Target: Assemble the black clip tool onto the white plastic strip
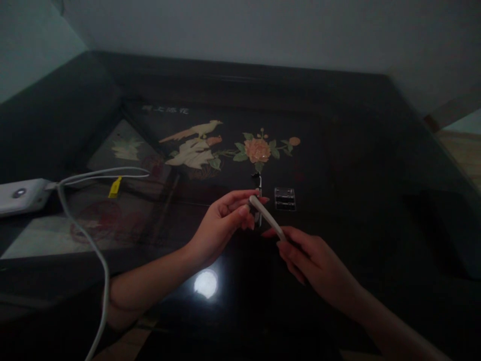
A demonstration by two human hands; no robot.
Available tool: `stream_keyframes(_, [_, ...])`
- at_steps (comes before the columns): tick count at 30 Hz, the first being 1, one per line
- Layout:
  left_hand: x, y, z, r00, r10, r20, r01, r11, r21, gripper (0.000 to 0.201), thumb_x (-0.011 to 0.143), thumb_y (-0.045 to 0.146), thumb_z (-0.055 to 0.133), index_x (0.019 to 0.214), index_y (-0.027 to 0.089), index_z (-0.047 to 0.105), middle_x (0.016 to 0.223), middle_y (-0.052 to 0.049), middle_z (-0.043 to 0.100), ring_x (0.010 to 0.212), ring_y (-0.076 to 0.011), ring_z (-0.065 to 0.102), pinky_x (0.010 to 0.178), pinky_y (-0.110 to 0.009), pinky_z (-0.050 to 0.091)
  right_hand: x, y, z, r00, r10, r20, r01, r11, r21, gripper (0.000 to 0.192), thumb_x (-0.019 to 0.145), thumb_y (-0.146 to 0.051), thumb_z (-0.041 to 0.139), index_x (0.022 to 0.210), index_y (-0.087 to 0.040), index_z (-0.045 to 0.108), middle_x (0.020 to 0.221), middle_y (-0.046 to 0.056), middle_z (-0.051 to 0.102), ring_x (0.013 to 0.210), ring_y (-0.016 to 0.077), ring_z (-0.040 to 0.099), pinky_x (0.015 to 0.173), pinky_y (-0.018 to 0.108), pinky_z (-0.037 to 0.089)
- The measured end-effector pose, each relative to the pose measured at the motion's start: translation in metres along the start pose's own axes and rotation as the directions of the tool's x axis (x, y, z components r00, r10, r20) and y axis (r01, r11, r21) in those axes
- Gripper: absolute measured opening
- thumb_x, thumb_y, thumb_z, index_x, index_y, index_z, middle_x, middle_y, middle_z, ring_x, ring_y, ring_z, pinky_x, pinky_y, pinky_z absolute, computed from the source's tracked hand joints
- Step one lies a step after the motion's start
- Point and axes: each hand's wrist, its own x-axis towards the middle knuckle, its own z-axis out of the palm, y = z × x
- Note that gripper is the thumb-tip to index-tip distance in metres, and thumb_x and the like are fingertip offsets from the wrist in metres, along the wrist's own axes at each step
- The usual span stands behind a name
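At the far left, a white power bank (20, 196) rests on the counter (376, 165). Its white cable (80, 228), bearing a yellow tag (114, 186), loops down past the left forearm; an elbow movement could snag it and drag the power bank.

The left hand (221, 225) is closed in a pinch around the upper end of a slim white stick-shaped tool (267, 217) and apparently a small metal part (257, 198) behind it; the exact grip is unclear in the dim light.

The right hand (315, 263) is closed on the tool's lower end. The tool is held above the glossy dark counter, between both hands.

A small clear case (284, 198) lies just beyond. Low light and glare could cause a dropped metal part to go unnoticed against the dark surface.
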Motion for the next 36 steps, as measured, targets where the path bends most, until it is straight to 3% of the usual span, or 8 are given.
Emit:
stream_keyframes(4, [-0.0007, -0.0009, -0.0011, 1.0, -0.005, 0.006, 0.005, 1.0, -0.002, 0.039, 0.071, 0.039, 0.084, 0.103, 0.018, 0.075, 0.101, -0.009, 0.075, 0.063, -0.0068, 0.057, 0.06, -0.018, 0.044, -0.0001, -0.0008, 0.0001, 1.0, -0.013, 0.027, 0.013, 1.0, -0.005, 0.039, 0.096, -0.041, 0.047, 0.119, -0.012, 0.06, 0.055, -0.007, 0.041, 0.045, 0.0073, 0.038, 0.042, 0.019, 0.03])
stream_keyframes(12, [0.0011, -0.0009, -0.0002, 1.0, -0.001, -0.001, 0.001, 1.0, -0.021, 0.037, 0.065, 0.039, 0.088, 0.095, 0.02, 0.077, 0.075, -0.001, 0.071, 0.053, -0.0056, 0.056, 0.054, -0.017, 0.04, 0.0071, 0.0014, -0.0018, 0.993, 0.001, -0.121, -0.009, 0.998, -0.066, 0.039, 0.096, -0.041, 0.044, 0.116, -0.012, 0.061, 0.055, -0.006, 0.044, 0.044, 0.0083, 0.041, 0.042, 0.021, 0.033])
stream_keyframes(16, [0.0007, -0.0004, 0.0004, 1.0, 0.0, -0.001, 0.0, 1.0, -0.012, 0.041, 0.065, 0.04, 0.087, 0.098, 0.017, 0.076, 0.079, -0.004, 0.073, 0.057, -0.0076, 0.057, 0.057, -0.019, 0.043, 0.0047, -0.0003, -0.0008, 0.998, 0.002, -0.056, -0.003, 1.0, -0.023, 0.038, 0.096, -0.039, 0.044, 0.118, -0.012, 0.061, 0.054, -0.007, 0.043, 0.043, 0.0079, 0.04, 0.041, 0.021, 0.032])
stream_keyframes(20, [-0.0002, -0.0002, 0.0006, 1.0, -0.001, -0.001, 0.001, 1.0, 0.002, 0.041, 0.07, 0.038, 0.084, 0.103, 0.016, 0.075, 0.097, -0.01, 0.076, 0.06, -0.0079, 0.055, 0.058, -0.02, 0.044, 0.0002, -0.0023, 0.0002, 0.999, -0.014, 0.034, 0.014, 1.0, 0.0, 0.038, 0.096, -0.039, 0.046, 0.119, -0.012, 0.06, 0.053, -0.008, 0.042, 0.043, 0.0074, 0.04, 0.041, 0.019, 0.031])
stream_keyframes(25, [0.0, 0.0001, 0.0007, 1.0, 0.0, 0.007, 0.0, 1.0, 0.007, 0.041, 0.071, 0.039, 0.084, 0.103, 0.016, 0.074, 0.101, -0.01, 0.075, 0.061, -0.0071, 0.056, 0.059, -0.02, 0.043, 0.0009, -0.0011, 0.0, 0.999, -0.028, 0.026, 0.028, 1.0, -0.012, 0.038, 0.097, -0.04, 0.045, 0.118, -0.013, 0.06, 0.052, -0.008, 0.042, 0.043, 0.0078, 0.041, 0.042, 0.02, 0.032])
stream_keyframes(31, [0.0007, 0.0001, 0.002, 1.0, 0.003, -0.016, -0.003, 1.0, -0.001, 0.039, 0.064, 0.04, 0.088, 0.095, 0.018, 0.077, 0.074, -0.001, 0.071, 0.054, -0.0066, 0.055, 0.054, -0.018, 0.04, 0.0054, 0.0027, -0.0019, 0.994, -0.018, -0.109, 0.007, 0.995, -0.095, 0.039, 0.097, -0.041, 0.043, 0.117, -0.012, 0.06, 0.053, -0.007, 0.045, 0.042, 0.0083, 0.043, 0.043, 0.021, 0.034])
stream_keyframes(36, [0.0004, -0.0001, 0.0013, 1.0, 0.008, 0.011, -0.008, 1.0, -0.002, 0.038, 0.067, 0.04, 0.086, 0.098, 0.018, 0.077, 0.073, -0.001, 0.071, 0.059, -0.0074, 0.057, 0.057, -0.018, 0.042, 0.0037, 0.0021, -0.0013, 0.999, -0.018, -0.04, 0.016, 0.998, -0.056, 0.04, 0.097, -0.041, 0.043, 0.119, -0.012, 0.059, 0.052, -0.007, 0.044, 0.042, 0.0083, 0.043, 0.042, 0.02, 0.033])
